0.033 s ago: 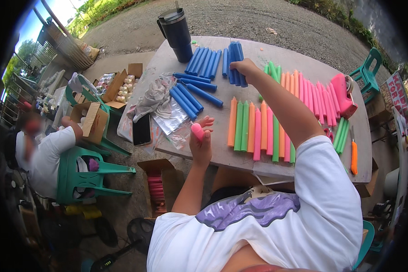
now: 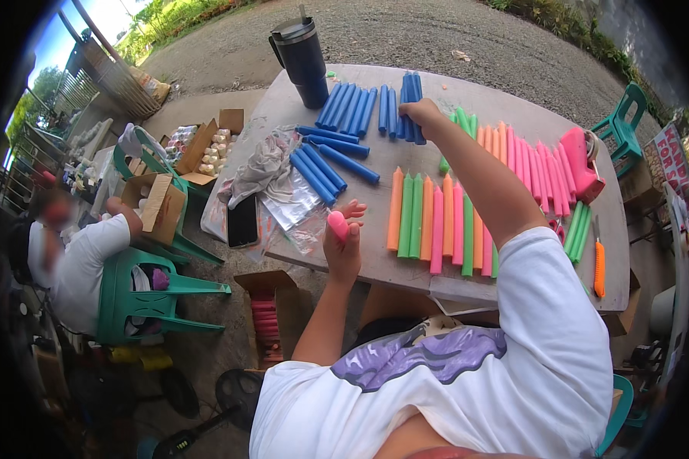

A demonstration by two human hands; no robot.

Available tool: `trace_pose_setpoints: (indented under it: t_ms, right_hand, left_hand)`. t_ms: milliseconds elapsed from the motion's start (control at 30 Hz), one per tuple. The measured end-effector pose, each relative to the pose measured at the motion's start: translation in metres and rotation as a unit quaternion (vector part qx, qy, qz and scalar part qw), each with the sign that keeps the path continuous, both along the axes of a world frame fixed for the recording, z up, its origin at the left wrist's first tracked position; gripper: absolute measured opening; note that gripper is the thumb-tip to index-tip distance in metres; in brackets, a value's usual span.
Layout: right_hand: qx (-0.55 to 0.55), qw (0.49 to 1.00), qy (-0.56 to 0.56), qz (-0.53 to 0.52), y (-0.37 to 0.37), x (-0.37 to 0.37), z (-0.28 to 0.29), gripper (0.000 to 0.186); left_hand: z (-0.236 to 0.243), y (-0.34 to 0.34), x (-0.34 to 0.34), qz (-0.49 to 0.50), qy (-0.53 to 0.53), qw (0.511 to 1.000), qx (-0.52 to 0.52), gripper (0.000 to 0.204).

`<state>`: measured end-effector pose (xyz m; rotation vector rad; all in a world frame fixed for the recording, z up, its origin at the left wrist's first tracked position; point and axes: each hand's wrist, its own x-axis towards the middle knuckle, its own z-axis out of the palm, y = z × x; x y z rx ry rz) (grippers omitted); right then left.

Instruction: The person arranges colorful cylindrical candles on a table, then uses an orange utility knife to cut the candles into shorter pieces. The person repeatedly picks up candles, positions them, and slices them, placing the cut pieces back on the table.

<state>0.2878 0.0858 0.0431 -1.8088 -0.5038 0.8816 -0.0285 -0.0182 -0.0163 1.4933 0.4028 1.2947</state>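
Note:
My right hand (image 2: pixel 425 116) reaches to the far side of the table, its fingers curled round the upper part of a few blue candles (image 2: pixel 411 88). Just left of it, two more blue candles (image 2: pixel 387 111) lie side by side, and a row of others (image 2: pixel 348 107) spreads further left. Over the near edge, my left hand (image 2: pixel 344 241) is closed round a pink candle (image 2: pixel 337 224), seen nearly end-on, with some fingers stretched out. Several loose blue candles (image 2: pixel 318 172) lie beyond that hand. Orange, green and pink candles (image 2: pixel 436 229) form rows under and beside my right forearm.
A dark tumbler (image 2: pixel 302 65) stands at the far left edge. Nearby are a crumpled cloth (image 2: pixel 266 168), a phone (image 2: pixel 243 222) and plastic bags. To the right lie a pink tape dispenser (image 2: pixel 582 164) and an orange cutter (image 2: pixel 599 268). A person sits on a green chair (image 2: pixel 122 291).
My right hand has shifted slightly right with its blue candles. Two blue candles now lie apart to its left, where one stood separate before. My left hand keeps the pink candle.

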Motion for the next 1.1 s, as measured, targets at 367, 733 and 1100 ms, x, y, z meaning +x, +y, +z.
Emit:
trace_pose_setpoints:
  t_ms: [367,733,1100]
  right_hand:
    - [-0.254,0.868,-0.409,0.120,0.007,0.024,-0.007,0.091]
    - [-0.212,0.805,-0.531,0.158,0.019,-0.008,0.036,0.060]
    - [-0.294,0.881,-0.367,0.039,0.087,-0.060,0.009,0.124]
  left_hand:
    - [0.002,0.004,0.001,0.003,0.005,1.000,-0.022,0.033]
    - [0.006,0.001,-0.003,-0.002,0.012,0.999,-0.051,0.030]
    - [0.004,0.001,0.003,0.020,0.028,0.999,-0.016,0.029]
